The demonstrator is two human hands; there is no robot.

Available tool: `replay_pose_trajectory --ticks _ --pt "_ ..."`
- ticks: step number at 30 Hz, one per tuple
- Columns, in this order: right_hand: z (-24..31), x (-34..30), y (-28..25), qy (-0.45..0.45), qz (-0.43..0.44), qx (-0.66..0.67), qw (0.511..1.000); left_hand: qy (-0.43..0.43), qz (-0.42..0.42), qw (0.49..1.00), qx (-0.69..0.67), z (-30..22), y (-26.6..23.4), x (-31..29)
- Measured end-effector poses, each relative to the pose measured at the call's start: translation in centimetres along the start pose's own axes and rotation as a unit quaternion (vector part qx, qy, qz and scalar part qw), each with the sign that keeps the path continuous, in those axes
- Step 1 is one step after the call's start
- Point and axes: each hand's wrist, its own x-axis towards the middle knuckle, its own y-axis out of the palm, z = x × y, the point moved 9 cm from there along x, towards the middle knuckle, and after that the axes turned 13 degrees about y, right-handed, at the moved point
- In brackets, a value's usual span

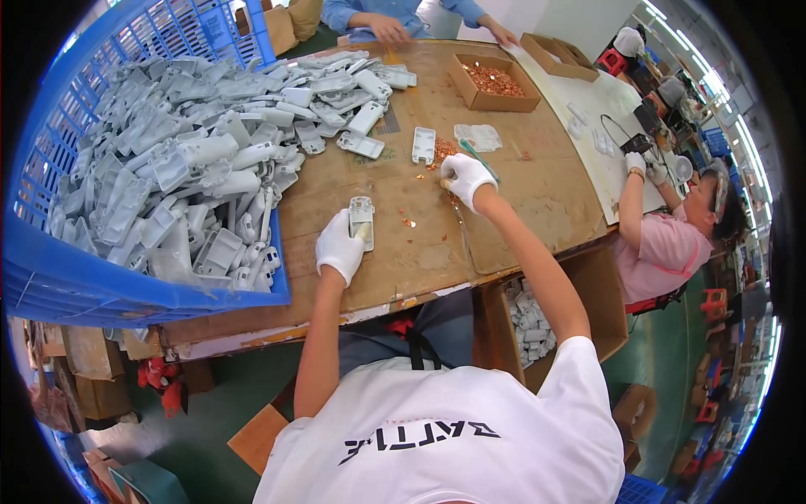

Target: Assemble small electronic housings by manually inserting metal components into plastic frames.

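Note:
My left hand (336,249), in a white glove, grips a pale grey plastic housing (362,212) upright on the cardboard-covered table, thumb on its open inner side. My right hand (467,180), also gloved, is closed beside a small pile of copper-coloured pieces (444,150). A slim teal tool (478,158) runs along that hand and seems held in it; its tip cannot be made out. Whether the fingertips also pinch a copper piece is too small to tell. A second housing (424,145) lies just beyond the pile, next to a clear plastic bag (478,137).
A blue crate (151,294) heaped with grey housings (201,151) fills the left. A cardboard box (504,102) of copper pieces stands at the far right. Below the table edge, an open carton (598,294) holds more parts. Co-workers (672,244) are opposite and at right.

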Motion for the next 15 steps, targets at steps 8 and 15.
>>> replay_pose_trajectory --ticks 8,15 --pt "-1.5 -1.6 -1.7 0.109 0.018 0.007 0.994 0.011 -0.003 0.998 -0.055 0.1 -0.2 -0.2" --pt "-1.6 -1.8 -2.1 -0.027 -0.023 -0.043 0.998 -0.001 0.000 0.997 -0.078 -0.6 -0.4 0.0"
